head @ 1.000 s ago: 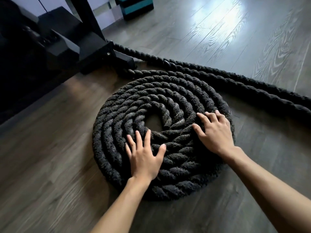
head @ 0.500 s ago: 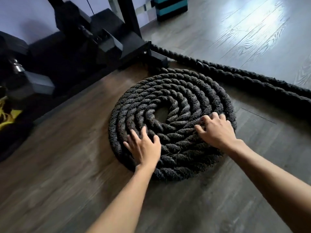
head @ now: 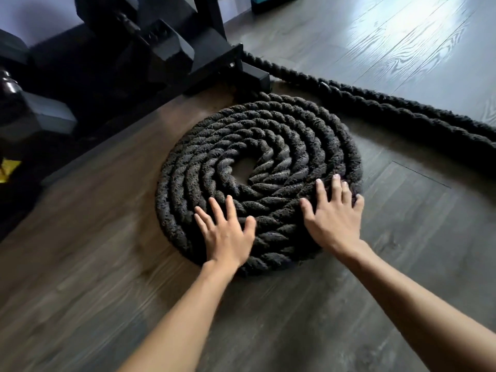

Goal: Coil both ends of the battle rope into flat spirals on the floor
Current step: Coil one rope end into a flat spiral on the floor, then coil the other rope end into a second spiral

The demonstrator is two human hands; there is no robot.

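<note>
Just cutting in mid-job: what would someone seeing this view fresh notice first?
The big black rope spiral dominates the middle of the frame, lying flat on the wood floor. Both hands rest on its near edge with fingers spread: the left hand at the near-left and the right hand at the near-right. Behind it, uncoiled rope runs off to the right from a black rack foot.

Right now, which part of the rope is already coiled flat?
The spiral under the left hand and right hand; the straight lengths beyond it lie uncoiled along the floor.
</note>
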